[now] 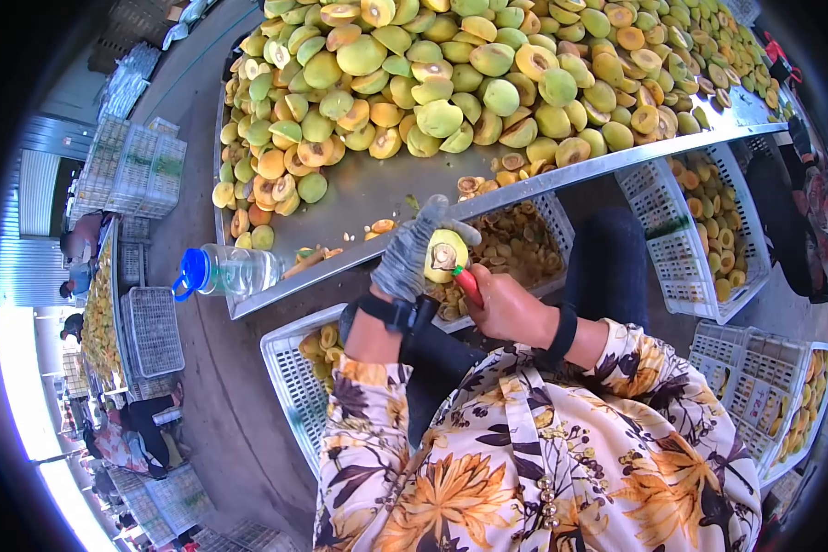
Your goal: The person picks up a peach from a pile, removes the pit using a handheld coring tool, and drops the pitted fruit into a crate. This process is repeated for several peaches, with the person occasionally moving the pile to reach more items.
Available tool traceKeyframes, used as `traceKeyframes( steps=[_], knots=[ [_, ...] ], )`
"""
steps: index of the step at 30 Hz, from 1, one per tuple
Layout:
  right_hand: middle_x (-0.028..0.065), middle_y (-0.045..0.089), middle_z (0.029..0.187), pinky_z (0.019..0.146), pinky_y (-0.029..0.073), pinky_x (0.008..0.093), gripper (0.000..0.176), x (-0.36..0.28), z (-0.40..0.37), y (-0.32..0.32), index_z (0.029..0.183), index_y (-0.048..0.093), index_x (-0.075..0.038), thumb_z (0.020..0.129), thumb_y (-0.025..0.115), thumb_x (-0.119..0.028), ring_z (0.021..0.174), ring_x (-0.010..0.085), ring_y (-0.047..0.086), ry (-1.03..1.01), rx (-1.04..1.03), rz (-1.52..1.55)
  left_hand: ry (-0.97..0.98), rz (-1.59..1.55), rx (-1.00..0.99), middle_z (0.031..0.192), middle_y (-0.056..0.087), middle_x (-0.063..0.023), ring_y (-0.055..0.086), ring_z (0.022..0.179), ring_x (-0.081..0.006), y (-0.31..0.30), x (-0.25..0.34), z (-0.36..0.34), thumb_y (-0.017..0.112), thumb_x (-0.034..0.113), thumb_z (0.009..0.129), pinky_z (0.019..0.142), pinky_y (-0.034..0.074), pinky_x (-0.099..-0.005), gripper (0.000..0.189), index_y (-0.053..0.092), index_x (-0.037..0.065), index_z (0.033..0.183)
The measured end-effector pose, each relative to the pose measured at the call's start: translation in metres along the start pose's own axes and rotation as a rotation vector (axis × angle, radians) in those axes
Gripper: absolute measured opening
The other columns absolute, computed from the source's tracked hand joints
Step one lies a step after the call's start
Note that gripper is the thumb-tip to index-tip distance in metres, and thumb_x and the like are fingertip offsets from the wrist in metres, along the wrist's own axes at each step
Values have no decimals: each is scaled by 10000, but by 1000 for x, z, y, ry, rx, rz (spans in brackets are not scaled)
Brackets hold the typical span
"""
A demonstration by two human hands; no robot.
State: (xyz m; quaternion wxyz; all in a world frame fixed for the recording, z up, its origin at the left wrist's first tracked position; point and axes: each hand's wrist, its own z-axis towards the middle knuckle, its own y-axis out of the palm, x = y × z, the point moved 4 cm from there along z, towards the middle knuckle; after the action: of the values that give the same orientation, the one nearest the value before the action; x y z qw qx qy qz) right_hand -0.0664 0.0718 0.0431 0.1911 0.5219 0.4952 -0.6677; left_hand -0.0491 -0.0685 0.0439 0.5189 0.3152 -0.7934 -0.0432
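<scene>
Left hand [412, 256] grips a fruit half [445, 254], right hand [508, 309] clamps a tool [467, 284] at its pit; heap [451, 83] at twelve o'clock looks mostly undone, three o'clock crate [658, 207] part-filled.

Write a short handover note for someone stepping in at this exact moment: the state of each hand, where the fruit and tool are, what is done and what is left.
Left hand, gloved: fingers shut round a fruit half, cut face up, stone still in it.
Right hand, bare: shut on a red-handled tool, its tip at the stone.
Both hands are above the crate of brown bits, just below the metal table.
Done: the side crate already holds fruit halves.
Left: the stone in the held half, and the big fruit pile on the table, where many halves still show stones.
</scene>
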Motion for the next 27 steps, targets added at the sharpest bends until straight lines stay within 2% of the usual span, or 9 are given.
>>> traceKeyframes(
  steps=[3,6,8,10,14,17,19,22,27],
  knots=[
    [130,524,572,465,421,360,201,4,6,0,918,441,-6,770,565,-65,492,247,563,115,-110,99,-142,108,-112,735,645,-113,624,637,-177,1,7,7,525,564,799,598,515,-258,591,640,-15,815],
    [60,494,564,394,389,295,196,2,13,-3,924,432,-26,777,557,-63,425,137,503,193,-191,281,-10,-50,-49,740,645,-120,626,650,-182,-2,8,1,510,567,807,616,520,-275,613,610,-27,919],
    [77,500,553,350,390,284,153,-12,16,-7,883,438,-3,774,537,-39,388,142,496,270,-215,394,98,-150,-28,739,634,-114,622,652,-197,4,-1,-3,508,545,822,605,521,-289,596,571,-20,999],
    [82,506,562,349,390,281,179,-18,15,0,915,432,0,768,530,-25,385,152,496,357,-269,654,387,-234,235,736,616,-80,610,631,-165,8,-4,-13,565,475,823,540,522,-259,521,571,-17,991],
    [89,509,574,344,395,281,209,-20,14,0,942,422,5,761,525,-13,387,160,505,361,-260,572,328,-296,385,732,604,-109,594,559,-213,7,-6,-12,528,458,849,523,508,-289,453,570,17,941],
    [145,529,585,406,434,335,206,-18,15,-1,925,433,24,748,531,-10,448,255,555,264,-214,354,233,-381,237,751,613,-114,603,583,-208,-1,-5,-7,555,382,850,495,518,-297,373,577,13,902],
    [215,542,613,509,459,389,212,-16,18,0,905,449,41,730,552,-19,564,362,579,16,-81,67,169,-394,142,762,623,-119,619,639,-207,2,1,-5,569,299,853,493,536,-321,298,583,3,870],
    [250,546,646,579,456,413,220,-14,19,1,886,458,49,715,571,-31,646,407,570,90,-102,64,38,-274,-12,770,625,-119,616,630,-212,-3,10,0,575,280,848,509,541,-328,279,588,2,861],
    [236,549,642,556,453,396,216,1,24,13,883,459,33,715,576,-37,633,389,577,107,-89,136,1,13,15,733,631,-142,621,600,-218,-14,10,14,577,317,848,537,520,-290,343,608,-22,811]
  ],
)
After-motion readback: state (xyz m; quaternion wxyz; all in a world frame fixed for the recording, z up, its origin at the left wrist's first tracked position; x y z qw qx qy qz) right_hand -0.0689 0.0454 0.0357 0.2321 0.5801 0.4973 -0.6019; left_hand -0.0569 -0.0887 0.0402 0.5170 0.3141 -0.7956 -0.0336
